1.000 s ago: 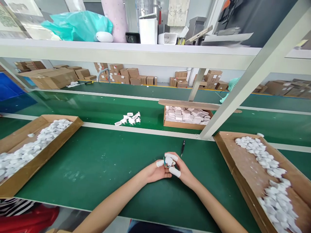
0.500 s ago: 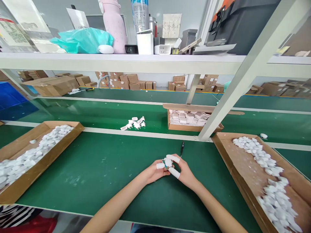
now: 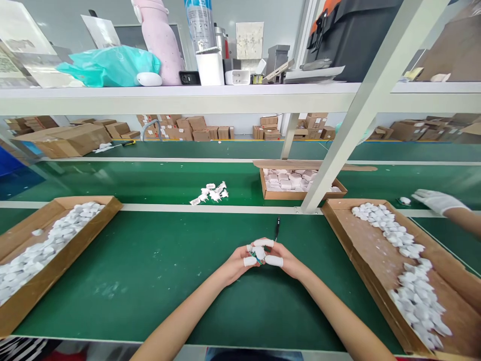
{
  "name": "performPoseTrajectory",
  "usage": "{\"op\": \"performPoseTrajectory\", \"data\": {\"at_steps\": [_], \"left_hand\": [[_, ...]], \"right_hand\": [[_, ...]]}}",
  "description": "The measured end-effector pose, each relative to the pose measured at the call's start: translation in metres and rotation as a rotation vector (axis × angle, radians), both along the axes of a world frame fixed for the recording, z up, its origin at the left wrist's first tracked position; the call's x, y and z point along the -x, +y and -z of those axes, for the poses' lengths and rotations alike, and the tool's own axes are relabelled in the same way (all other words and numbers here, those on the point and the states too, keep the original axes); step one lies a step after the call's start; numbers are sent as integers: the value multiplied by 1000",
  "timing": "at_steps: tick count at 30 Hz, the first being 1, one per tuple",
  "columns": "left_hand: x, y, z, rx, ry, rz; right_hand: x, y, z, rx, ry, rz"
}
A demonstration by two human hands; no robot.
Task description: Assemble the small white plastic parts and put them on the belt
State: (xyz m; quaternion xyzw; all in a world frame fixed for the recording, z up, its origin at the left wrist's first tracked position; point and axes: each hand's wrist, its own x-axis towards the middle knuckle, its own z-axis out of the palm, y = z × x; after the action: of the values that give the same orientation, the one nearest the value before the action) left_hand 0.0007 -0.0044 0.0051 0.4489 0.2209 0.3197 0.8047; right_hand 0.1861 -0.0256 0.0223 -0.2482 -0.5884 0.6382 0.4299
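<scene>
Between my two hands, above the green tabletop (image 3: 158, 281), is a small white plastic part (image 3: 259, 252) with a bit of green and blue at its lower edge. My left hand (image 3: 240, 263) grips it from the left, white finger cots on the thumb and a fingertip. From the right, my right hand (image 3: 280, 256) pinches it between a cot-covered thumb and forefinger. Just beyond the right hand lies a black pen-like tool (image 3: 277, 228). The part's underside is hidden by my fingers.
Cardboard trays of white parts stand left (image 3: 101, 220) and right (image 3: 338, 240). A smaller box (image 3: 278, 194) and a loose pile of white pieces (image 3: 210, 193) lie beyond the rail. A co-worker's gloved hand (image 3: 439, 201) is at right. A slanted post (image 3: 349, 130) supports the shelf.
A co-worker's white-gloved hand has come in at the right, near a small white part on the belt. My right fingers have closed in nearer the left hand around the part. The view has shifted slightly.
</scene>
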Motion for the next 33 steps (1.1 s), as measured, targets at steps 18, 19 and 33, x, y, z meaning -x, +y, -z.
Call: {"op": "performPoseTrajectory", "data": {"at_steps": [18,19,33], "left_hand": [[-1,6,13,-419,332,-119],[-1,6,15,-457,365,-145],[0,-5,-1,-923,633,-308]], "right_hand": [[5,3,13,134,55,151],[6,3,15,148,48,184],[9,-1,10,251,97,119]]}}
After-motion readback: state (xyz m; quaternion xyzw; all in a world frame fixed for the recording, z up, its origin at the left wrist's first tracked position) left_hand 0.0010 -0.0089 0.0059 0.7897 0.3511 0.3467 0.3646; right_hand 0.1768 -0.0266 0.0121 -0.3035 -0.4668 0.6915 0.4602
